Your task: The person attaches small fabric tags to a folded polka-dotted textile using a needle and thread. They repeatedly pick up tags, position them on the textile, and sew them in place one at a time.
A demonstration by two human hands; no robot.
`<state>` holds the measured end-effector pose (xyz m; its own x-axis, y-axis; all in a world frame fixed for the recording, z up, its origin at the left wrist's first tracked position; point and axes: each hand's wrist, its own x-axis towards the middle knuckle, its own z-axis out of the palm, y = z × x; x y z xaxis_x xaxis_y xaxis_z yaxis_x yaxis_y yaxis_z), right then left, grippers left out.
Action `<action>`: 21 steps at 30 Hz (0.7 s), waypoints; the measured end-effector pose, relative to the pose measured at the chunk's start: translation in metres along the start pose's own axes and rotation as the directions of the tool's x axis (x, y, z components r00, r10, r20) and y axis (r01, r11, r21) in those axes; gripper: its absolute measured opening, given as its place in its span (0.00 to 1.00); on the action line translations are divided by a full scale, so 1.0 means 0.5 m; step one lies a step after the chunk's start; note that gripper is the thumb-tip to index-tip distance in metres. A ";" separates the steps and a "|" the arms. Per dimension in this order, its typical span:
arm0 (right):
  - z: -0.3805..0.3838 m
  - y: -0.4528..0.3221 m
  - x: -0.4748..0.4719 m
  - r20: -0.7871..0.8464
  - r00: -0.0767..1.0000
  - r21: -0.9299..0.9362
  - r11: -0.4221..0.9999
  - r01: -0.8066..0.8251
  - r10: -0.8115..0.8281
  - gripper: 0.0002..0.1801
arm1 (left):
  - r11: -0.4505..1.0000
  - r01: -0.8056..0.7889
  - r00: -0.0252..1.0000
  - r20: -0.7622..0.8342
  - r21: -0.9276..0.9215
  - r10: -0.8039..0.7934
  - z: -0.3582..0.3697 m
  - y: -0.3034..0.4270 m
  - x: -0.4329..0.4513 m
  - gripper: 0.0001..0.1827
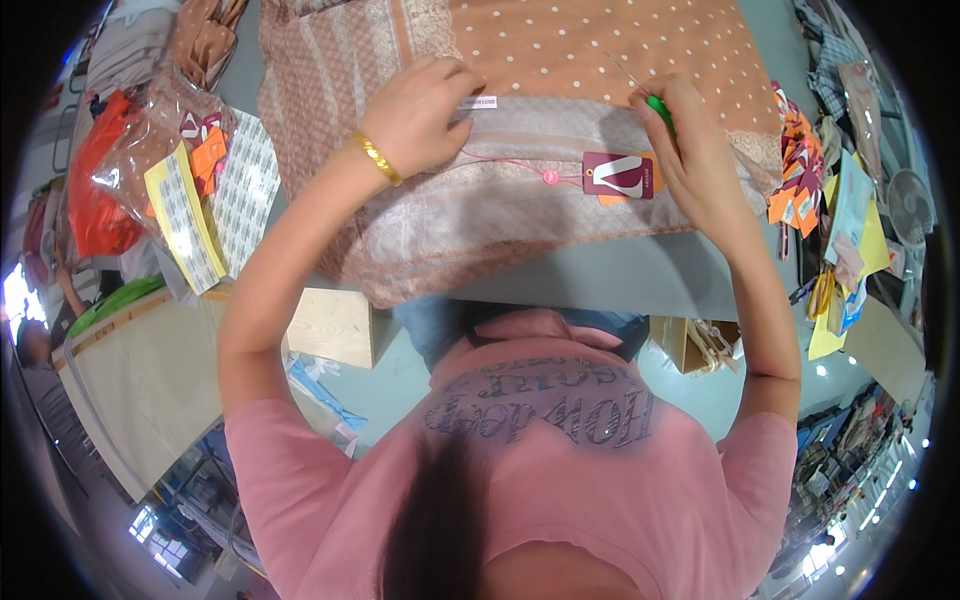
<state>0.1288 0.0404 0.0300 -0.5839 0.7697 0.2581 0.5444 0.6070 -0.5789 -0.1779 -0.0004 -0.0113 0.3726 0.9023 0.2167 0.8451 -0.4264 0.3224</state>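
Observation:
An orange-brown fabric with white dots and lace-pattern borders lies over the grey table, its greyish reverse side turned up near me. My left hand rests on it with bent fingers, at a small white sewn label. Whether its fingertips pinch the cloth is hidden. My right hand holds a green-handled tool with a thin metal point, the tip directed up and left above the dots. Between my hands a maroon and white hang tag lies over an orange tag, on a red string with a pink round seal.
Clear plastic bags, a red bag and printed sticker sheets lie at left. A heap of hang tags, yellow-handled scissors and a small fan are at right. A cardboard box stands below the table.

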 end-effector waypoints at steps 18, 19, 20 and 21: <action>0.072 0.014 0.077 0.108 0.975 -0.089 0.974 0.207 -0.197 0.09 | 0.426 0.455 0.889 0.376 -0.782 -0.260 -0.012 -0.063 0.005 0.08; 0.071 0.012 0.077 0.118 0.972 -0.083 0.974 0.212 -0.201 0.09 | 0.395 0.472 0.880 0.401 -0.788 -0.254 -0.014 -0.063 0.005 0.08; 0.071 0.011 0.076 0.125 0.970 -0.086 0.972 0.219 -0.207 0.09 | 0.362 0.492 0.869 0.424 -0.791 -0.254 -0.015 -0.063 0.004 0.08; 0.071 0.010 0.076 0.131 0.968 -0.088 0.970 0.227 -0.215 0.09 | 0.370 0.485 0.874 0.419 -0.792 -0.247 -0.017 -0.063 0.004 0.08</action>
<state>0.0881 0.0658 0.0095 -0.7611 0.5885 0.2728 0.4483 0.7812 -0.4344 -0.2068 0.0142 -0.0133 0.2772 0.9201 -0.2767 0.1899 0.2298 0.9545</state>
